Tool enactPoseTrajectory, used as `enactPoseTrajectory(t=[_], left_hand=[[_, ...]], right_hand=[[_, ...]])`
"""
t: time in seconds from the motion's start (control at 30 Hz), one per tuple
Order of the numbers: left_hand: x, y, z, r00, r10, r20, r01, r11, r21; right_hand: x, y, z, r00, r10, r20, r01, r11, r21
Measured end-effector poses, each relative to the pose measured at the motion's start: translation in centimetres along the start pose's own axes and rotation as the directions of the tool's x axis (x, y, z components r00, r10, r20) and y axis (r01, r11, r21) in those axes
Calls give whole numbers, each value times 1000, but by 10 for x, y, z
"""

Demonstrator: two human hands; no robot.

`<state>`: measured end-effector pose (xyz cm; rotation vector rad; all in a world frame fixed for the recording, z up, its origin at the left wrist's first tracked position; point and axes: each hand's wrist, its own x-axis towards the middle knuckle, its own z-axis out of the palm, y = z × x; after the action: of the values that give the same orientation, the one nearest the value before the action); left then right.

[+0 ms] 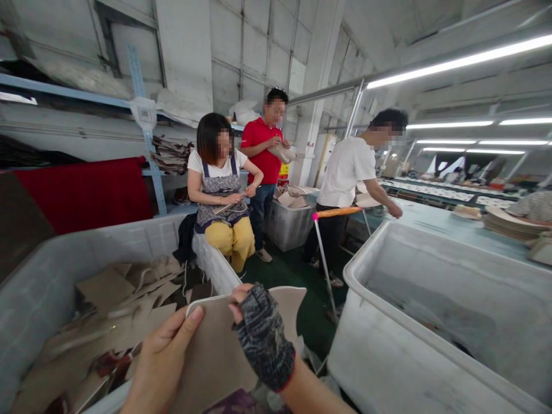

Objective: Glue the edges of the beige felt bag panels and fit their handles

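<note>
A beige, smooth sheet-like panel (pixel 215 351) with curved edges is held up in front of me. My left hand (pixel 161 359), bare, grips its upper left corner with the thumb lying on the near face. At the panel's top edge is my right hand (pixel 263 333), in a dark grey knitted fingerless glove with a red cuff. Its fingers are curled closed against that edge; whatever they pinch is hidden. Below the panel, part of a purple patterned cloth (pixel 235 402) shows at the bottom of the view.
On the left, a large grey bin (pixel 142 238) holds beige offcuts (pixel 106 287). Another grey bin (pixel 388 328) stands at right. One person (pixel 222 184) sits on the left bin's rim; two others (pixel 264 149) (pixel 345 172) stand beyond. An orange-topped metal stand (pixel 336 213) is between.
</note>
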<state>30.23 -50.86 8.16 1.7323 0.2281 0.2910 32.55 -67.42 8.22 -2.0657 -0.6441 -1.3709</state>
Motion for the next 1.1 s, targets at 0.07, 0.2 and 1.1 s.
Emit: enactPoseTrajectory(t=[0.07,0.2,1.1], left_hand=[[-1,-1,1,998,-57,30,58,997,-52],[-3,-1,1,991,-111,70,118,988,-104],[-14,22,-5,967,253,26,-254,964,83]], right_hand=[[-3,6,1,1000,-1,2,1,1000,3],[-10,17,1,999,-6,40,6,1000,-2],[-2,-13,1,997,-47,57,41,994,105]])
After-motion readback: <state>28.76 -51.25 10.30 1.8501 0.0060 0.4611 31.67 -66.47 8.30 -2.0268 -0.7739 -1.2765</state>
